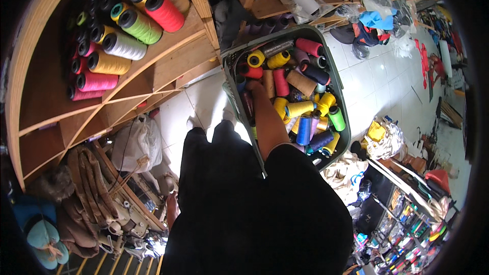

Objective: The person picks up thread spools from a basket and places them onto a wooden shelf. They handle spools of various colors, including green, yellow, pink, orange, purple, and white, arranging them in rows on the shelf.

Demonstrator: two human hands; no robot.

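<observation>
A dark green plastic basket [342,87] is heaped with thread cones in many colours. My right arm reaches into its left side, where my right hand [253,87] is among the cones, just below a red cone [250,71]. Its fingers are hidden, so I cannot see whether it grips anything. Close by lie a crimson cone [280,82], a tan cone [300,82] and a yellow cone [300,108]. My left hand [172,208] hangs low beside my dark clothing, partly covered, away from the basket; its fingers do not show clearly.
Wooden shelving [153,58] at the left carries rows of upright-packed thread cones. A white sack [136,145] stands beneath it. Bundled cloth [384,140] and a crowded rack of small colourful items [407,224] sit at the right. White tiled floor [379,79] shows beyond the basket.
</observation>
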